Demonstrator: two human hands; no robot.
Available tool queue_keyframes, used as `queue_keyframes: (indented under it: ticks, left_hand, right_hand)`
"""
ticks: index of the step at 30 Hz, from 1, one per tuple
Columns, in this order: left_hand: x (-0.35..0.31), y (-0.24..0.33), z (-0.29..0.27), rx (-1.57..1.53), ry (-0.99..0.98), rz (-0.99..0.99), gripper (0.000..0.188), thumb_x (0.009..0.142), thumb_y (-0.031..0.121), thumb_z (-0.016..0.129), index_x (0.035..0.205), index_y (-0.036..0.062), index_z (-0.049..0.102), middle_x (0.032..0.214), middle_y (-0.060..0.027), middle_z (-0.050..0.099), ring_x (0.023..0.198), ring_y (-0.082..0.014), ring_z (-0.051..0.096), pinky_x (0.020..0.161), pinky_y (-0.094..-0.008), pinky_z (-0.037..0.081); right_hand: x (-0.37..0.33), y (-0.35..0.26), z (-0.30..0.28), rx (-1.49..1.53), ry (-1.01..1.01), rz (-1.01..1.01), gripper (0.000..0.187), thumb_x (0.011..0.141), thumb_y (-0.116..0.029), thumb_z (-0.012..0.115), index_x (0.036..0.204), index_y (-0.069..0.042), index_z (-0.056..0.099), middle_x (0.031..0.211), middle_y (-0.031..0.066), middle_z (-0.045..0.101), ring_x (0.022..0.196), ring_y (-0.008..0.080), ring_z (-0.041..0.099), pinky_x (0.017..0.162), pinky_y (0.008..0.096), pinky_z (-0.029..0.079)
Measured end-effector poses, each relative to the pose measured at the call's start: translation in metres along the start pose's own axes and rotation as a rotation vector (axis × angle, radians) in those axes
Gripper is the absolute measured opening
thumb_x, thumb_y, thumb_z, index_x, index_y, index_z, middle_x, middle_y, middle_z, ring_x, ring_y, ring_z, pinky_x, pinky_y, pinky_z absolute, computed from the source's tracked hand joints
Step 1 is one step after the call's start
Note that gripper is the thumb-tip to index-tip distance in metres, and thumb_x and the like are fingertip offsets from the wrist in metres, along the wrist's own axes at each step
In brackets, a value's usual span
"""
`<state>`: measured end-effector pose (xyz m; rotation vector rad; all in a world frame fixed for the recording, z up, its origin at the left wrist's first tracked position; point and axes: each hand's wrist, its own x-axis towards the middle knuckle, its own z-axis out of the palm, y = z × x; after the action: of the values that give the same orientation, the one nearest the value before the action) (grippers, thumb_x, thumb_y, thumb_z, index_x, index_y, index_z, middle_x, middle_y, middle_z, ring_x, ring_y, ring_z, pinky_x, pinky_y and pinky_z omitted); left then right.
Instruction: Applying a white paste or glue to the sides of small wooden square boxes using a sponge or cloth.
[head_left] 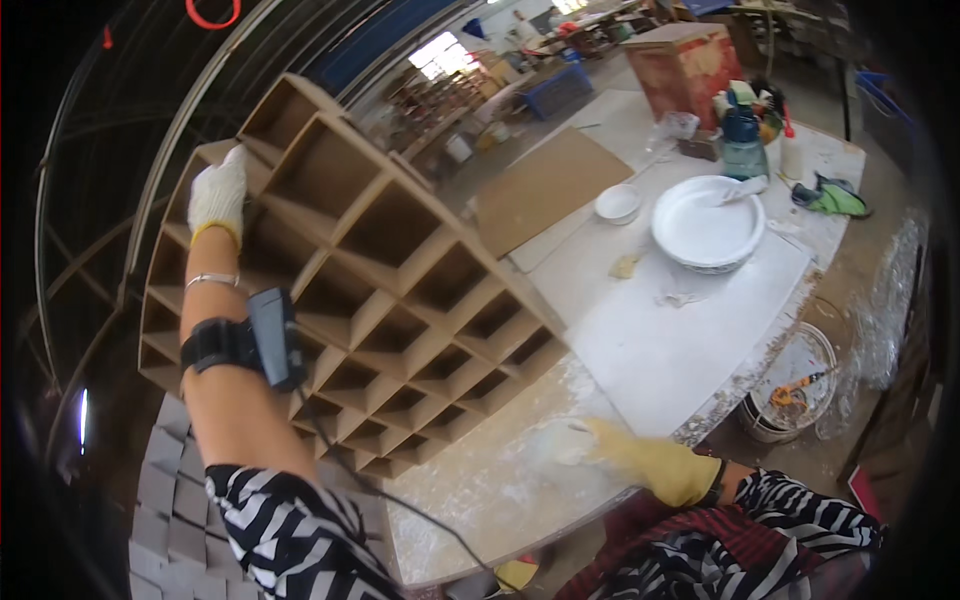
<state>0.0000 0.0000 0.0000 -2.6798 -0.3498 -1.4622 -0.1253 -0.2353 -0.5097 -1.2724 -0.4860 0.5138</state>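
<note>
**Wooden compartment unit point(372, 325) between a raised left hand point(217, 195) and a lowered right hand point(655, 462)**

We are viewing the unit from its open side; it is filling the left and centre of the frame, its lower right edge meeting the worktable point(450, 515). Its dividers are forming a joined grid, so we are judging the framework largely built; we are seeing nothing that settles what is remaining. At upper left, we are extending the left arm far forward, nearly straight, its white-gloved hand apparently clamping a divider edge. At lower right of centre, we are holding the right arm low and crosswise, the yellow glove pointing leftward over the tabletop; blur is hiding its fingertips, so we are not telling whether they are apart, together or gripping. A white basin point(690, 260) is standing at upper right.
</note>
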Motion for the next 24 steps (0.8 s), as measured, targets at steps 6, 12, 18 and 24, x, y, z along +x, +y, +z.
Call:
queue_keyframes:
  ticks: [6, 12, 18, 24]
  left_hand:
    - [-0.035, 0.081, -0.035, -0.211, 0.188, -0.012, 0.062, 0.096, 0.052, 0.041, 0.12, -0.0027, 0.059, 0.113, -0.0207, 0.065, 0.106, -0.0387, 0.059, 0.091, -0.0421, 0.042]
    - [-0.244, 0.13, -0.088, -0.163, -0.063, 0.321, 0.037, 0.095, 0.028, 0.052, 0.117, -0.0003, 0.06, 0.098, -0.0183, 0.067, 0.089, -0.0313, 0.063, 0.081, -0.0361, 0.047]
    - [-0.34, 0.107, -0.116, 0.355, -0.619, 1.073, 0.051, 0.084, 0.029, 0.056, 0.127, 0.0043, 0.05, 0.069, -0.0035, 0.057, 0.058, -0.019, 0.062, 0.063, -0.0292, 0.053]
    - [-0.358, 0.088, -0.129, 0.318, -0.473, 1.176, 0.039, 0.084, 0.018, 0.052, 0.121, 0.0032, 0.055, 0.082, -0.0068, 0.065, 0.068, -0.0194, 0.066, 0.073, -0.0315, 0.054]
  right_hand:
    - [-0.036, -0.044, -0.017, 0.123, 0.081, 0.098, 0.062, 0.083, -0.022, 0.073, 0.137, -0.007, 0.047, 0.133, 0.0114, 0.053, 0.122, 0.0206, 0.048, 0.103, 0.0328, 0.038]
    - [-0.018, 0.003, -0.02, 0.281, 0.025, -0.085, 0.063, 0.081, -0.018, 0.074, 0.137, -0.009, 0.046, 0.123, 0.0086, 0.06, 0.111, 0.0172, 0.055, 0.094, 0.0316, 0.045]
    - [0.003, 0.04, -0.013, 0.011, 0.019, -0.23, 0.066, 0.08, -0.013, 0.068, 0.14, -0.005, 0.042, 0.13, 0.0113, 0.055, 0.117, 0.0191, 0.052, 0.099, 0.0334, 0.042]
    - [0.001, 0.007, -0.018, 0.29, -0.016, -0.033, 0.068, 0.081, -0.016, 0.073, 0.14, -0.005, 0.041, 0.126, 0.0114, 0.057, 0.114, 0.0195, 0.054, 0.097, 0.0327, 0.043]
